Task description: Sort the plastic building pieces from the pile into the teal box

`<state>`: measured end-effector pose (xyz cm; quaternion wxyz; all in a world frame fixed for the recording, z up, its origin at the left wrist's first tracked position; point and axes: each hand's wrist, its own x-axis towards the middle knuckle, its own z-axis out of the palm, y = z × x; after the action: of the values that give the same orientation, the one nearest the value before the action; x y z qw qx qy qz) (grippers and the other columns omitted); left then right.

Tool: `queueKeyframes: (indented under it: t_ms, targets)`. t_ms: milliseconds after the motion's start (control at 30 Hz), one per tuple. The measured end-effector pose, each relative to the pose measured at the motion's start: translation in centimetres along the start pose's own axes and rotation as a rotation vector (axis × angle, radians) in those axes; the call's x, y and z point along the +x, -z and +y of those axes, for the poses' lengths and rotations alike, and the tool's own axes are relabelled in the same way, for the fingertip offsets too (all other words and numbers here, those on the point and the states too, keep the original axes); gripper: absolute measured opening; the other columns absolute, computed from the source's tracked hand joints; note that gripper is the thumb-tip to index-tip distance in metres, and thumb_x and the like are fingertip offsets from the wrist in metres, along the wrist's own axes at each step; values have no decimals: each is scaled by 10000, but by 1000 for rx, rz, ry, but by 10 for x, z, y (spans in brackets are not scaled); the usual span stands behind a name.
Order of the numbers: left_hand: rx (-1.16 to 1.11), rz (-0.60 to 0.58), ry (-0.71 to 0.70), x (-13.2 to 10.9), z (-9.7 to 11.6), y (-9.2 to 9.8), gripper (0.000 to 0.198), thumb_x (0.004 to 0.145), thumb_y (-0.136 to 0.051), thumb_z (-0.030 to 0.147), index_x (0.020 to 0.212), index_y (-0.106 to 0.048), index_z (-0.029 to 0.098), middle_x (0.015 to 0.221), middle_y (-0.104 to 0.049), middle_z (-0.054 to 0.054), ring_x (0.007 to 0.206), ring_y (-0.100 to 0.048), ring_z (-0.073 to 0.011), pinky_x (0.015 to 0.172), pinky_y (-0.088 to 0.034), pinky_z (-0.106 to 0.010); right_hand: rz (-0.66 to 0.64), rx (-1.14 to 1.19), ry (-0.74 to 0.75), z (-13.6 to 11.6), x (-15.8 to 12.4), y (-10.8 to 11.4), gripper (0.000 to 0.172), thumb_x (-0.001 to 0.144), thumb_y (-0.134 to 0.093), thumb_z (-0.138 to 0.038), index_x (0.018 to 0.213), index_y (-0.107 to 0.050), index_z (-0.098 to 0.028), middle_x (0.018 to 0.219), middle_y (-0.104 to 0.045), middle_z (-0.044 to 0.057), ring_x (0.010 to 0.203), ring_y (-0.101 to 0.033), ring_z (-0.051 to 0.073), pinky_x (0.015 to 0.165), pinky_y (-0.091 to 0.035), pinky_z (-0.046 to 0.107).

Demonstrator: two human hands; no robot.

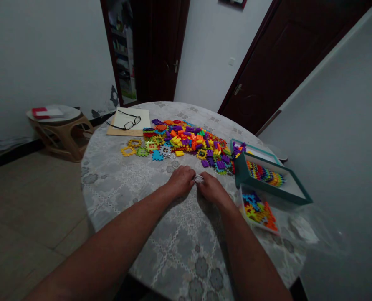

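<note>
A small white plastic building piece (198, 178) sits between my two hands at the middle of the table. My left hand (181, 180) is closed, its thumb and fingertips at the piece's left edge. From the other side my right hand (209, 186) grips the same piece in a pinch. The lower fingers of both hands are hidden from view. Just beyond my hands lies a heap of colourful plastic building pieces (188, 138). At the heap's near edge are a grey gear-edged square (165, 150), a blue piece (157, 155) and a yellow piece (179, 154).
A round table (117, 179) with a patterned grey cloth is before me. At right stand a teal box (267, 188) with rows of pieces and a clear tub (261, 228) of pieces. Eyeglasses (129, 125) rest on a board at left. A stool (60, 136) stands beyond.
</note>
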<state>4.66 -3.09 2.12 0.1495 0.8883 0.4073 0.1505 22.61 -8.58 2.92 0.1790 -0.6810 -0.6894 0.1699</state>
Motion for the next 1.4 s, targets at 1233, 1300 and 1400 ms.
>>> queueKeyframes:
  t_ms: [1233, 1300, 1400]
  targets:
    - [282, 229, 323, -6, -39, 11, 497, 1059, -604, 468, 1481, -627, 207, 1653, -528, -217, 1537, -414, -449, 1159, -411, -646, 222, 10, 113, -1, -3, -30, 119, 957, -600, -183, 1047, -663, -227, 1062, -731, 72, 979, -665, 234, 841, -441, 295]
    - [304, 208, 320, -4, -38, 11, 507, 1078, -560, 475, 1494, -630, 194, 1647, -542, -216, 1538, -420, -445, 1179, -396, -657, 229, 20, 112, -1, -2, -30, 128, 949, -608, -177, 1053, -665, -226, 1075, -729, 77, 994, -664, 237, 845, -444, 296]
    - [337, 182, 299, -3, -37, 12, 525, 1088, -533, 480, 1496, -637, 167, 1622, -577, -205, 1528, -442, -427, 1224, -374, -620, 278, 75, 105, -1, 0, -30, 139, 936, -599, -164, 1048, -657, -223, 1075, -727, 80, 998, -665, 237, 851, -453, 299]
